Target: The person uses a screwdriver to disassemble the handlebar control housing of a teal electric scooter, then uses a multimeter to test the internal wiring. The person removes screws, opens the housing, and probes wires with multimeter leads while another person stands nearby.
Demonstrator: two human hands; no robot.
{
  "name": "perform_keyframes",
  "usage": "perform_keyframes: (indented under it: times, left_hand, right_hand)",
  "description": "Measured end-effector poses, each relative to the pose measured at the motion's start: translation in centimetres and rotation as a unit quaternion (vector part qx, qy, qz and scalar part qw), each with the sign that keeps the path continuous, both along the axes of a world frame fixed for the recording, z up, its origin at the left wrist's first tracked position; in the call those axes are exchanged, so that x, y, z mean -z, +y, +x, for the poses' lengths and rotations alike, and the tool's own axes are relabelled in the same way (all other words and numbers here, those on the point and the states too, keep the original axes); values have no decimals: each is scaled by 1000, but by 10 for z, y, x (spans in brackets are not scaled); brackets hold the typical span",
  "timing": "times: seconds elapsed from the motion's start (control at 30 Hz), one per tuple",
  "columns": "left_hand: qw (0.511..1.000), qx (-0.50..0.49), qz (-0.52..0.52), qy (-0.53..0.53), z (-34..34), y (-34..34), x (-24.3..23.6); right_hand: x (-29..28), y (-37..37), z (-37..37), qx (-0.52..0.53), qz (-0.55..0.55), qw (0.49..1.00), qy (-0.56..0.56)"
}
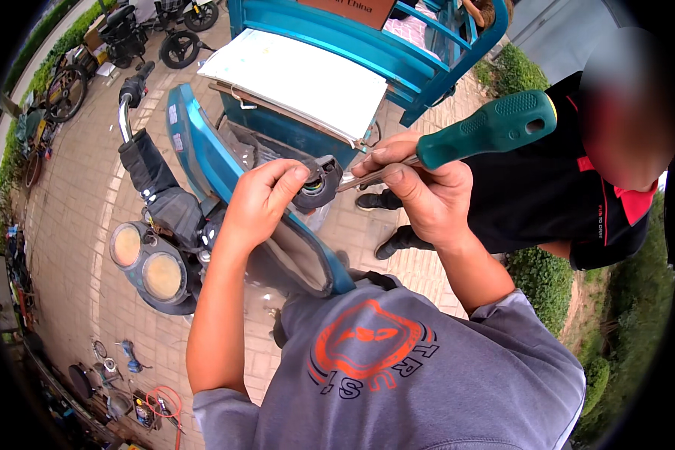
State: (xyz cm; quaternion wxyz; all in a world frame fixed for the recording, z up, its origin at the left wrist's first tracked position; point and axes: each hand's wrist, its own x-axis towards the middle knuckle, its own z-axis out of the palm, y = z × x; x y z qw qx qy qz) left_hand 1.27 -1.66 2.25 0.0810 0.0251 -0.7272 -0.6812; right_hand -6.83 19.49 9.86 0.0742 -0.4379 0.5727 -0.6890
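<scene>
Between the thumb and fingers of my left hand [256, 199] is a black ring-shaped plastic housing [325, 187], with something greenish inside its opening. My right hand [439, 199] is closed on a screwdriver [487, 131] with a green handle. Its handle rises up and to the right above my fingers, while the metal shaft runs left toward the housing. The tip lies close to the housing's right side; I cannot tell whether it touches. Both hands are held up in front of the blue front panel [202, 139] of a three-wheeled vehicle.
A handlebar [131, 90] and a double headlight [161, 276] stand left of my arm. Beyond my hands is a white board [300, 82] on the blue vehicle. A person in a black shirt [532, 187] stands close at right. Tools [131, 356] lie on the paving at lower left.
</scene>
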Motion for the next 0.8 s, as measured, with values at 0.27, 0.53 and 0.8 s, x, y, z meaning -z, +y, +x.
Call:
perform_keyframes:
  times: [0.27,0.53,0.8]
  left_hand:
    - [998,-37,-46,-27,-5,3,-11]
    - [997,-69,-20,13,-10,10,-8]
    - [993,-65,-82,48,-7,9,-4]
  right_hand:
    - [19,-10,16,100,108,956,252]
    - [45,-13,17,129,63,942,304]
    - [30,-8,10,124,119,980,100]
